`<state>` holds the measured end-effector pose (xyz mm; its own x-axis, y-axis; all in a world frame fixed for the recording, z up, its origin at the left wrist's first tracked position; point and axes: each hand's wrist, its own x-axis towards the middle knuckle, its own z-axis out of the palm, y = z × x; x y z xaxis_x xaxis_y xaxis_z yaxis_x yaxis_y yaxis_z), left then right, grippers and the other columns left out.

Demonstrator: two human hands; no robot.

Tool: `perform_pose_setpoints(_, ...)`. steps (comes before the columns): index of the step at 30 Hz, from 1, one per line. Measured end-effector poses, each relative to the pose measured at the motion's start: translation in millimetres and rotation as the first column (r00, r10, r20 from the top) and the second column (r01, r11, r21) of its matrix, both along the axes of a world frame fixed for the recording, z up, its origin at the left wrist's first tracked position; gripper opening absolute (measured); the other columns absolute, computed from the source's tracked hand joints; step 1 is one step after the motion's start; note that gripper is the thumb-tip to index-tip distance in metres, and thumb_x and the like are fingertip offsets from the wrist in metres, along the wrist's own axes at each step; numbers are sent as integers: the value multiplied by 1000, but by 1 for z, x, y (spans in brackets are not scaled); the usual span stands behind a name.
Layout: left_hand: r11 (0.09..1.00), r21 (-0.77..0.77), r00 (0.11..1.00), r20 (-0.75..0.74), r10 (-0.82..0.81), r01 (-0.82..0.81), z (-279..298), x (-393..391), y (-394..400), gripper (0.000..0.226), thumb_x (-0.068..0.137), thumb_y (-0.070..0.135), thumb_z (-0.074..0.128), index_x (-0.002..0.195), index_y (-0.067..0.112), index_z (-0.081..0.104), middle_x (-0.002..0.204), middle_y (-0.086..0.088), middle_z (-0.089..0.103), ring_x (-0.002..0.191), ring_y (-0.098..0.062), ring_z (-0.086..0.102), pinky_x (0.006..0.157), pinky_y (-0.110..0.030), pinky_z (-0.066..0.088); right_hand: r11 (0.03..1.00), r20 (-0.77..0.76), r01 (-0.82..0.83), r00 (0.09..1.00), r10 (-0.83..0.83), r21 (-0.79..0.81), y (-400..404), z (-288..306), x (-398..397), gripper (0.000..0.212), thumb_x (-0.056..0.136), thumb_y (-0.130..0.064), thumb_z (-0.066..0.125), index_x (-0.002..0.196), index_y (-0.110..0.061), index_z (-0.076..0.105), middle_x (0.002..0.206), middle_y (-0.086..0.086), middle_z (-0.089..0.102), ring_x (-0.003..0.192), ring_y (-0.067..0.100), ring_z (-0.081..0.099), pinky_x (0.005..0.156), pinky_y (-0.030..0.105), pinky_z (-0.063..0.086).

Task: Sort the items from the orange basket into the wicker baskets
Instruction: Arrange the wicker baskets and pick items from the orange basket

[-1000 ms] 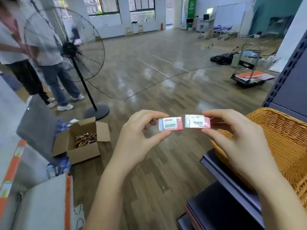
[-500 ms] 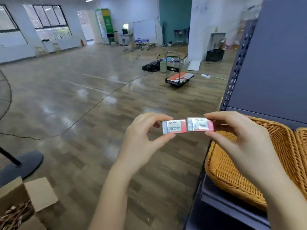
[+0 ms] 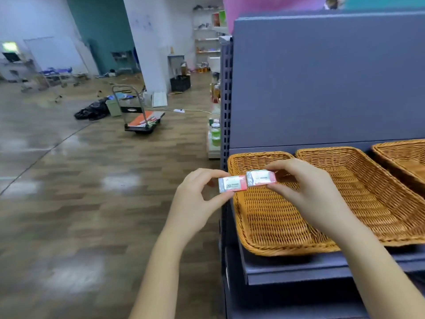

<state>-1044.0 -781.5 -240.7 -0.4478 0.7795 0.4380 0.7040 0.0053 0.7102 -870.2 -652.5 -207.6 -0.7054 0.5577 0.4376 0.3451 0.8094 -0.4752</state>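
— What are the hands holding?
— The left hand (image 3: 195, 199) is pinching a 2B eraser (image 3: 232, 184) between thumb and fingers; the right hand (image 3: 310, 192) is pinching a second eraser (image 3: 261, 178), their ends touching.
— Where?
— They are hovering over the leftmost wicker basket (image 3: 264, 222) on the grey shelf (image 3: 299, 270).

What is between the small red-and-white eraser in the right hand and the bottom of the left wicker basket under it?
Nothing: in the head view, the eraser hangs over bare weave of the basket.
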Motion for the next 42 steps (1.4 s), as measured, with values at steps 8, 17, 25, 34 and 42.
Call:
perform_pose_setpoints(8, 997, -62, 999, 17, -40, 41, -18, -9, 27, 35, 79, 24, 74, 96, 50, 56, 99, 25, 60, 89, 8, 49, 73, -3, 34, 998, 186, 56, 981, -52, -15, 49, -24, -28, 37, 87, -27, 64, 123, -19, 59, 122, -3, 61, 99, 0, 48, 72, 5, 39)
perform_pose_setpoints(17, 996, -87, 999, 34, 25, -22, -21, -23, 52, 28, 81, 24, 72, 102, 38, 62, 100, 22, 60, 90, 6, 51, 69, -2, 35, 999, 344, 34, 939, -22, -27, 106, -50, -79, 33, 89, -25, 64, 120, -16, 61, 121, 2, 62, 109, 14, 57, 84, 21, 48)
perform_pose_setpoints(25, 995, -83, 998, 28, 62, -60, -20, -36, 74, 26, 81, 23, 73, 103, 34, 63, 100, 19, 61, 92, 4, 53, 70, -3, 38, 994, 445, 51, 896, -3, -97, 136, -69, -98, 36, 87, -31, 64, 120, -16, 60, 121, 2, 61, 108, 16, 57, 89, 26, 48)
perform_pose_setpoints(34, 958, -275, 983, -182, 35, -85, -27, -48, 119, 33, 84, 34, 68, 116, 27, 61, 114, 12, 59, 102, -5, 47, 73, -12, 36, 991, 456, 78, 890, -20, -108, 152, -74, -95, 37, 87, -32, 64, 119, -15, 60, 120, 2, 62, 106, 16, 57, 84, 23, 45)
perform_pose_setpoints(42, 891, -399, 773, -627, -92, -218, -26, -43, 161, 36, 89, 47, 57, 118, 26, 59, 115, 7, 60, 105, -13, 46, 82, -27, 39, 994, 472, 104, 878, -78, -29, 163, -69, -87, 37, 87, -35, 64, 118, -16, 61, 119, 3, 61, 108, 18, 55, 88, 29, 45)
